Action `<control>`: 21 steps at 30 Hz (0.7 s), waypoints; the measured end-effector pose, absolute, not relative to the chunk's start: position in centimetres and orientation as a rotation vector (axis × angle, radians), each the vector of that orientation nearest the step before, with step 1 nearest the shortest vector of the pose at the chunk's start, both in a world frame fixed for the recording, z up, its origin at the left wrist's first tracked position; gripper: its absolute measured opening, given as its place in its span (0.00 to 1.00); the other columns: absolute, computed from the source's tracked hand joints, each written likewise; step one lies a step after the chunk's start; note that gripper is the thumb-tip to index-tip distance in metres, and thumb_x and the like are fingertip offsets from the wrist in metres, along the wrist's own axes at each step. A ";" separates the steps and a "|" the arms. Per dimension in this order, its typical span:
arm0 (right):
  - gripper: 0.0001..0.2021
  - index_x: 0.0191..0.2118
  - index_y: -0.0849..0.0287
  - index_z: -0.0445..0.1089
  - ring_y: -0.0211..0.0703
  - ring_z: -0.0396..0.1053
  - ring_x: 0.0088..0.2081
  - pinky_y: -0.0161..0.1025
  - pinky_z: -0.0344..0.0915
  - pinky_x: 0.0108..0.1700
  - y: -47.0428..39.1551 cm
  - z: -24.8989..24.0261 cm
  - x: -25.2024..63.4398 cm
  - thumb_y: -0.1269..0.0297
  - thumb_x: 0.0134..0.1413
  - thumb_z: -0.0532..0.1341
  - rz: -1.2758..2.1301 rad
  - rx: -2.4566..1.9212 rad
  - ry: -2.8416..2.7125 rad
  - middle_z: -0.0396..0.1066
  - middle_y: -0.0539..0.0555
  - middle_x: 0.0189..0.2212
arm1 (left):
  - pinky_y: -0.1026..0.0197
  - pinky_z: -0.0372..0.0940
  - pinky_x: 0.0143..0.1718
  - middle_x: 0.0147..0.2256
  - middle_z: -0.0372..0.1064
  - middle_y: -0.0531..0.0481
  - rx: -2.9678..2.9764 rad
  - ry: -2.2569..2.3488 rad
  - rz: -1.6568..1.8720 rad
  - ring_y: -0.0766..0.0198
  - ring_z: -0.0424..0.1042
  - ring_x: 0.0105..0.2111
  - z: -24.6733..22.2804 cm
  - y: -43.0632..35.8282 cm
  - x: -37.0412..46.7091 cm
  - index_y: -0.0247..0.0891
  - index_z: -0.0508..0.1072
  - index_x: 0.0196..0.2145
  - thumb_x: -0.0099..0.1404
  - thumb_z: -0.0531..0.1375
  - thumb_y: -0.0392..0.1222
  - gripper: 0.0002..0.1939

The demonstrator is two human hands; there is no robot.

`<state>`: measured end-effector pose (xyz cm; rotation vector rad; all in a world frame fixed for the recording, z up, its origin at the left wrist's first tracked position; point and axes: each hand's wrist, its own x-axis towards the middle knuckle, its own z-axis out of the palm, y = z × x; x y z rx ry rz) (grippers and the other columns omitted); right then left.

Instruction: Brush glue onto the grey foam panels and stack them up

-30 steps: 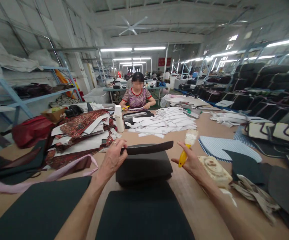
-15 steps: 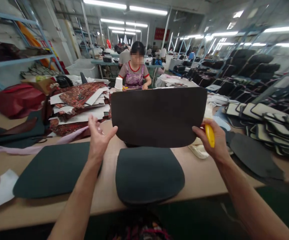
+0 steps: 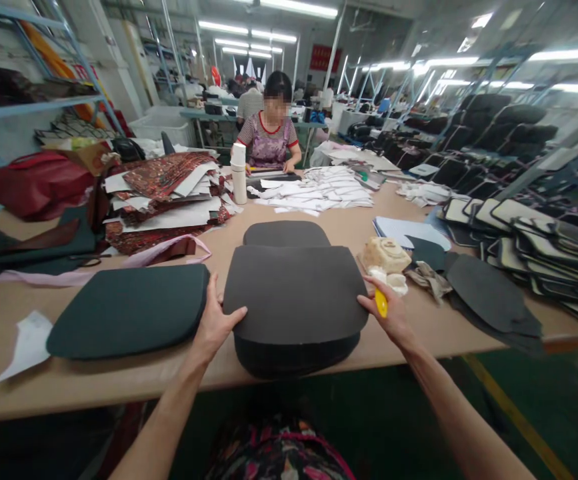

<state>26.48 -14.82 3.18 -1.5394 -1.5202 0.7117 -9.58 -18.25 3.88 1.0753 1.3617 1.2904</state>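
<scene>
Fluorescent tubes (image 3: 299,8) shine beyond a brown bench (image 3: 349,225). On my head feed, one dark grey panel (image 3: 296,293) lies between the left hand (image 3: 215,320) and the right hand (image 3: 389,312), long axis running left to right, neither hand clearly nearer. It sits over one black pad (image 3: 296,359). The left hand's thumb laps its left edge; whether the fingers grip, I cannot tell. The right hand clasps one yellow-handled brush (image 3: 381,303) beside the right edge. I count one green pad (image 3: 129,310) leftward, one white bottle (image 3: 239,177), one co-worker (image 3: 271,137) opposite.
</scene>
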 end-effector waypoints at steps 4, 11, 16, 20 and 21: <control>0.29 0.52 0.61 0.62 0.37 0.58 0.24 0.36 0.58 0.28 -15.8 0.4 27.3 0.51 0.44 0.61 0.733 -1.569 -1.567 0.60 0.47 0.23 | 0.47 0.62 0.51 0.51 0.63 0.39 1.148 1.524 1.220 0.54 0.70 0.46 2.2 -19.9 -8.5 0.41 0.35 0.63 0.50 0.64 0.38 0.52; 0.29 0.54 0.61 0.60 0.38 0.59 0.24 0.37 0.59 0.29 -15.8 -2.3 28.6 0.53 0.46 0.60 0.719 -1.600 -1.663 0.60 0.47 0.23 | 0.48 0.60 0.53 0.55 0.60 0.40 1.200 1.690 1.213 0.51 0.65 0.51 0.4 -21.4 -6.9 0.41 0.39 0.62 0.50 0.64 0.38 0.50; 0.27 0.54 0.61 0.60 0.41 0.61 0.26 0.39 0.60 0.32 -15.3 -3.6 28.6 0.56 0.48 0.58 0.729 -1.620 -1.722 0.62 0.48 0.25 | 0.47 0.60 0.53 0.53 0.62 0.40 1.206 1.764 1.154 0.50 0.65 0.52 -0.8 -21.6 -6.5 0.41 0.37 0.63 0.50 0.64 0.36 0.50; 0.28 0.55 0.62 0.60 0.43 0.63 0.28 0.41 0.62 0.35 -14.6 -4.1 28.2 0.57 0.47 0.58 0.721 -1.650 -1.720 0.64 0.50 0.26 | 0.48 0.58 0.54 0.53 0.61 0.38 1.211 1.812 1.100 0.50 0.63 0.53 -1.3 -21.1 -6.4 0.39 0.35 0.63 0.52 0.62 0.34 0.50; 0.28 0.54 0.62 0.60 0.43 0.63 0.29 0.41 0.62 0.35 -14.3 -4.1 28.1 0.57 0.47 0.58 0.716 -1.651 -1.720 0.64 0.50 0.27 | 0.48 0.58 0.54 0.53 0.61 0.38 1.214 1.817 1.097 0.50 0.63 0.53 -1.3 -20.9 -6.5 0.38 0.35 0.63 0.52 0.62 0.34 0.49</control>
